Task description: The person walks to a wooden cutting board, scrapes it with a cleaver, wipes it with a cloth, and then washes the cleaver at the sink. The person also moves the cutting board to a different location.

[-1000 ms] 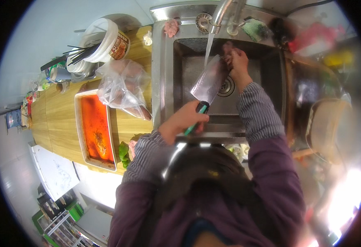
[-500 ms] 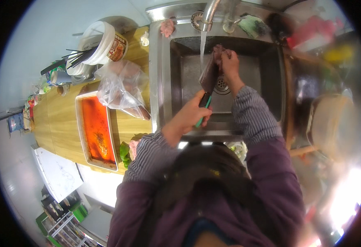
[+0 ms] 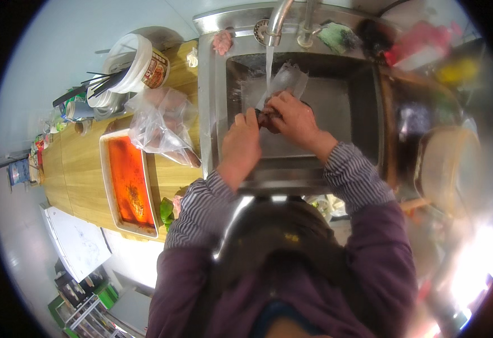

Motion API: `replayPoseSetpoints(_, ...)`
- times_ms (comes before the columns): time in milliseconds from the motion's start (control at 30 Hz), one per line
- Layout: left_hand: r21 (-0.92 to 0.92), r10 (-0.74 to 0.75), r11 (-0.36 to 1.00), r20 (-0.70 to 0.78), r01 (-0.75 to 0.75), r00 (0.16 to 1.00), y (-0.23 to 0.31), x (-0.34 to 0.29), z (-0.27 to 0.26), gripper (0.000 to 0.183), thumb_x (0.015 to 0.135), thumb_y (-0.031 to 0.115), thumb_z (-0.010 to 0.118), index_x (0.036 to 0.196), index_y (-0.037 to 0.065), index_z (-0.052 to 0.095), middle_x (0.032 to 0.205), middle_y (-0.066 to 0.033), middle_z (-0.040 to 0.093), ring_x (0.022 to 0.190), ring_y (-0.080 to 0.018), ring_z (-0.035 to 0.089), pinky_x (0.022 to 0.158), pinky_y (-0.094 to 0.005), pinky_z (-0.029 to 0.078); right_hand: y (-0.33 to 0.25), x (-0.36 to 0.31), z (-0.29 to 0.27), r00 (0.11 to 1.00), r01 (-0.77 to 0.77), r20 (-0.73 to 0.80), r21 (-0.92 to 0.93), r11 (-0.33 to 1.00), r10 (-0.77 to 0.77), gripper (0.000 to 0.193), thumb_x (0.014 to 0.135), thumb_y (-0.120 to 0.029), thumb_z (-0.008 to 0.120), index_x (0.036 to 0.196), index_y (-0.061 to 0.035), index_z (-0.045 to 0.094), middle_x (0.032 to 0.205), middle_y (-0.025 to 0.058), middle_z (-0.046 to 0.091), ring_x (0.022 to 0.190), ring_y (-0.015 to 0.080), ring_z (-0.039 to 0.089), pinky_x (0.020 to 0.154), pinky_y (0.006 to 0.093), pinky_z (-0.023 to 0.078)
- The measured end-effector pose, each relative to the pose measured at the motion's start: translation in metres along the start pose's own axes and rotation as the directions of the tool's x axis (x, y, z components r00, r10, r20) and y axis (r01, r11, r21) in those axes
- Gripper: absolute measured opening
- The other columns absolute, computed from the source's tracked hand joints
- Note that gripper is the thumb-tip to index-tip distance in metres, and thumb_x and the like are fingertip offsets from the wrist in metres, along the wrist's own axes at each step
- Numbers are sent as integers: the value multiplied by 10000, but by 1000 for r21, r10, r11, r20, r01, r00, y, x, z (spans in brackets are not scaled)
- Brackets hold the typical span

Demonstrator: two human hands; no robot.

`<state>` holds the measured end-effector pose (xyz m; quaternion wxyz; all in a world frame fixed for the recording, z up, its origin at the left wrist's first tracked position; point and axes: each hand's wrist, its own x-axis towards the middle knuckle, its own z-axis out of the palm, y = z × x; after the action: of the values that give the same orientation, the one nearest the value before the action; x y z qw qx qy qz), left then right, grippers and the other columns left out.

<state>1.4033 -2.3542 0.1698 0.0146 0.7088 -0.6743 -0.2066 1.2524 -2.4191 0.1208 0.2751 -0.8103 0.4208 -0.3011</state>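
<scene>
My left hand (image 3: pixel 242 143) is closed over the sink, wrapped round the mostly hidden handle of a kitchen knife. The knife's broad, wet blade (image 3: pixel 291 80) points away from me, up and to the right. Across the near end of the blade my right hand (image 3: pixel 296 119) presses a crumpled, dark pinkish cloth (image 3: pixel 265 118), its fingers bent over it. A stream of water (image 3: pixel 269 67) from the curved metal faucet (image 3: pixel 274 31) falls just beyond both hands. The steel sink basin (image 3: pixel 331 107) lies below them; its drain is hidden.
On the wooden counter (image 3: pixel 77 169) at left sit a white tray (image 3: pixel 157 211) holding red-orange liquid, a clear plastic bag (image 3: pixel 162 127) and a white bucket (image 3: pixel 137 62). A pink scrap (image 3: pixel 222 42) and a green scouring pad (image 3: pixel 336 36) lie on the sink's back ledge.
My right hand has slid with the cloth from the blade's far part toward the handle. The blade has turned, its tip now leaning further right, and my left hand has shifted up and left.
</scene>
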Motion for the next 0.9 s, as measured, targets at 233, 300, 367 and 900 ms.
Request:
replayPoseSetpoints(233, -46, -26, 999, -21, 25, 999, -12, -28, -10, 654, 701, 1, 572, 1300, 53, 316, 1063, -210, 477, 935, -399, 543, 773, -447, 471, 70, 37, 7, 947, -317, -90, -103, 943, 309, 180, 798, -216, 574, 950, -121, 552, 934, 112, 541, 892, 337, 552, 731, 429, 457)
replayPoseSetpoints(300, -71, -42, 997, -12, 41, 999, -18, -34, -13, 651, 701, 9, 571, 1300, 67, 324, 1072, -210, 476, 949, -402, 536, 795, -456, 460, 86, 41, 1, 918, -339, -222, -16, 941, 328, 172, 804, -214, 578, 942, -115, 552, 935, 116, 549, 886, 336, 552, 735, 423, 455)
replayPoseSetpoints(367, -100, -80, 992, 7, 81, 997, -25, -40, -16, 640, 704, 23, 574, 1295, 82, 337, 1079, -209, 476, 961, -406, 530, 831, -472, 441, 97, 43, -15, 868, -330, -342, 143, 933, 360, 157, 811, -207, 592, 905, -87, 555, 907, 128, 565, 861, 313, 558, 729, 402, 452)
replayPoseSetpoints(900, -183, -87, 980, -37, 79, 996, -52, -77, -19, 587, 692, 41, 555, 1243, 54, 356, 1049, -208, 496, 922, -412, 533, 762, -473, 463, 86, 117, -72, 846, -147, -354, 565, 812, 399, 422, 914, -352, 477, 1165, -12, 472, 1139, 80, 506, 1092, 209, 467, 931, 327, 349)
